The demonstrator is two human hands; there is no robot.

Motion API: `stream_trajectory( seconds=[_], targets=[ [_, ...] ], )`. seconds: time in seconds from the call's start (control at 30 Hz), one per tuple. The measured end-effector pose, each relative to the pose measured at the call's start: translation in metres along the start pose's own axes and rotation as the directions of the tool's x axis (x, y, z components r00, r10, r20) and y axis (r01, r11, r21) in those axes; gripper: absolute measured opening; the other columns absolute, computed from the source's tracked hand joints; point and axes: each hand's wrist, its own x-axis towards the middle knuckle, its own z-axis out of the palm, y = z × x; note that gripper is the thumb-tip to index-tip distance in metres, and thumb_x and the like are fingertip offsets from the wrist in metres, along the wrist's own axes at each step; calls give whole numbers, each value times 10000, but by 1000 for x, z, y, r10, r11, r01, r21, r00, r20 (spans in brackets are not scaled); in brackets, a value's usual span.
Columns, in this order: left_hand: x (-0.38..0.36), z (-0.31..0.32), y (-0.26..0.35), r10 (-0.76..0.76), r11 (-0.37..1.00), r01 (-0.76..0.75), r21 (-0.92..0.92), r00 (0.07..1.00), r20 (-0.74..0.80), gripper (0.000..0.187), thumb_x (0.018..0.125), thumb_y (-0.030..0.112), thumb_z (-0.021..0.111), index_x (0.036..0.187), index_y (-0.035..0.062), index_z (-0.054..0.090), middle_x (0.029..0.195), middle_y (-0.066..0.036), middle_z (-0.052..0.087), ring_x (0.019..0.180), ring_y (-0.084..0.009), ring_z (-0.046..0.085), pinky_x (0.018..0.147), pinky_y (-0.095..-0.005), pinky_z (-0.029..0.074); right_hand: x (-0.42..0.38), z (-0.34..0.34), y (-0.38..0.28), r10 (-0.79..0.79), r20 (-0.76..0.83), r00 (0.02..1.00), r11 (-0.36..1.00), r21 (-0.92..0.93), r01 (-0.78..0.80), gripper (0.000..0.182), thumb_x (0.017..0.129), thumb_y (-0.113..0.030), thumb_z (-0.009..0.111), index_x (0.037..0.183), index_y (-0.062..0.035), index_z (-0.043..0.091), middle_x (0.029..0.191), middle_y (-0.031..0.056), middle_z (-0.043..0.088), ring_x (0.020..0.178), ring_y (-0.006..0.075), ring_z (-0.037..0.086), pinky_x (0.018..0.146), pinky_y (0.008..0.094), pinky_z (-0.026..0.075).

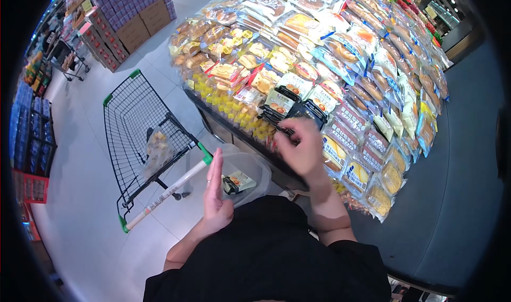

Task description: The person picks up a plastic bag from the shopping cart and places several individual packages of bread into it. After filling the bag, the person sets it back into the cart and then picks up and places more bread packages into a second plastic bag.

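My left hand point(215, 198), its fingers straight and close together, is at the side of a clear plastic bag point(258, 166) and appears to hold it by the edge. Inside the bag lies a cream-and-black snack packet point(240, 181). My right hand point(302, 146) is over the bread display with curled fingers, slightly blurred. Its fingertips meet the dark edges of a stack of cream-and-black packets point(279, 103); what they pinch is hidden. Similar packets point(322, 101) lie just beyond that hand.
A wire shopping cart point(130, 137) with a bagged item point(158, 147) in it stands to the left. The sloping display holds many packaged breads point(340, 52). Stacked cartons point(139, 28) and another cart point(69, 60) are farther back. A dark counter surface point(447, 169) lies on the right.
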Motion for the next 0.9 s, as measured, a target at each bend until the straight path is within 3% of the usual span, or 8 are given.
stream_trajectory(
  seconds=[0.07, 0.2, 0.53, 0.63, 0.7, 0.73, 0.77, 0.9],
  targets=[
    [-1, 1, -3, 3, 1000, -3, -29, 1000, 1, 1051, 543, -49, 400, 1568, -43, 167, 1659, -192, 90, 1550, -282, 5, 1223, -400, -41, 29, -30, 15, 140, -34, 990, 910, -389, -142, 379, 773, -173, 774, 1113, -52, 658, 1139, 135, 661, 1132, 328, 564, 949, 440, 467],
    [-2, 2, -4, -13, 995, 14, -96, 1000, 16, 1065, 530, -48, 402, 1571, -29, 180, 1661, -183, 96, 1551, -272, 5, 1221, -394, -52, 69, -58, 67, 285, 37, 958, 711, -679, -185, 585, 717, -220, 816, 1232, -49, 598, 1210, 147, 636, 1195, 332, 533, 1004, 451, 439],
    [-1, 0, -5, 15, 994, -15, -108, 1000, 0, 1084, 518, -52, 400, 1575, -25, 163, 1664, -181, 84, 1552, -265, 3, 1221, -391, -54, 88, -70, 80, 422, 162, 892, 714, -665, -217, 644, 637, -148, 824, 1227, -61, 580, 1202, 155, 649, 1182, 318, 574, 1003, 409, 447],
    [2, -3, 1, -21, 997, 21, -75, 1000, -3, 1084, 520, -53, 403, 1577, -22, 160, 1664, -185, 76, 1551, -265, -5, 1221, -393, -55, 73, -80, 76, 164, 258, 952, 945, 237, -227, 645, 612, -7, 755, 1228, -23, 563, 1159, 70, 650, 1027, 174, 638, 899, 304, 492],
    [4, -3, 3, -26, 998, 27, -61, 1000, 12, 1084, 532, -74, 385, 1584, -4, 133, 1663, -184, 65, 1551, -282, -9, 1225, -406, -36, 52, -83, 38, 10, 477, 879, 635, 675, -374, 604, 597, 36, 730, 1181, -7, 585, 1147, 48, 641, 1042, 141, 618, 909, 306, 491],
    [5, -3, 3, -18, 999, 19, -49, 999, 31, 1084, 544, -96, 366, 1591, 13, 105, 1663, -183, 54, 1550, -299, -13, 1228, -418, -18, 39, -81, 18, -5, 596, 803, 476, 707, -522, 600, 599, -23, 790, 1170, -5, 604, 1127, 59, 638, 1051, 157, 615, 924, 309, 484],
    [6, -1, 3, -19, 998, 20, -52, 999, 37, 1084, 544, -96, 366, 1591, 13, 105, 1663, -183, 54, 1550, -299, -13, 1228, -418, -18, 33, -63, 32, -363, 532, 765, 726, 676, -125, 625, 608, -121, 848, 1171, 13, 613, 1135, 75, 625, 1066, 177, 612, 932, 303, 474],
    [8, 3, 7, 8, 999, -10, 40, 998, 55, 1099, 536, -107, 364, 1595, 28, 104, 1661, -193, 72, 1548, -322, 3, 1229, -428, -2, -47, 26, 0, -486, 629, 607, 179, 751, -635, 575, 677, -182, 822, 1165, 21, 596, 1193, 83, 582, 1139, 164, 556, 998, 294, 400]
  ],
)
